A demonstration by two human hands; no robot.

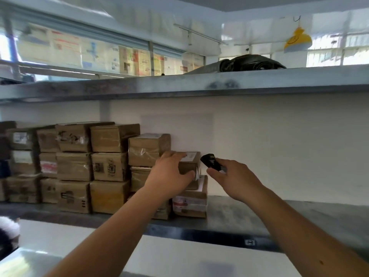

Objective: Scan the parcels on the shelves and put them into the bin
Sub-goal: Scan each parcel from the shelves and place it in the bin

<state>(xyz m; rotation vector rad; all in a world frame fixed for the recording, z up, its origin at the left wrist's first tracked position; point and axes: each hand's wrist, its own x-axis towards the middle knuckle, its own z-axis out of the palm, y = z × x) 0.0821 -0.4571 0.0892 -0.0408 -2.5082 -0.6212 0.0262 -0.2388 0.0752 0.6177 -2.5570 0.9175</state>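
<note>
- Small cardboard parcel [189, 162] topmost at the right end of the stacked boxes, on the middle shelf [259, 216], white label facing up.
- Likely light and stiff, judging by size and taped cardboard; tape patches possibly slick.
- Best gripped across the short sides, thumb low on the front face, fingers over the top edge, label left uncovered for scanning.
- Left hand [169, 170] clamped on that parcel, fingers over the top, thumb on the front.
- Right hand [231, 176] wrapped around a black scanner [209, 161], nose aimed toward the label, just beside the parcel, not touching.
- Beneath: 2 more parcels [191, 202], risk of shifting on lift.
- Left: neighbouring boxes [109, 166] stacked 3 high.
- Bin not in view.
</note>
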